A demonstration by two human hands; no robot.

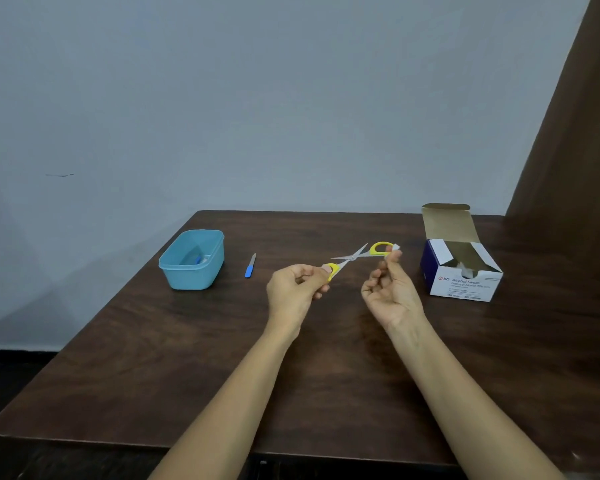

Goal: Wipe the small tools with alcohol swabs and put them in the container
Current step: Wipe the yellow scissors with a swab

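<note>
A: Where were our scissors (352,255)?
B: Right of the container (187,277), blades apart; our left hand (295,289) gripped one yellow loop, our right hand (390,292) pinched a swab (396,247) against the other
A: The file (250,266)?
B: Just beside the container

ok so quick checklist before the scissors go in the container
1. Grip on scissors: left hand holds one yellow handle loop. ok
2. Swab in hand: right hand pinches it at the other loop. ok
3. Blades closed for the drop: they are spread apart. not ok
4. Every part of the scissors wiped: cannot tell
5. Container open with room inside: no lid on it, a few items at the bottom. ok
6. Blue-handled file done: it lies on the table outside the container. not ok
</note>
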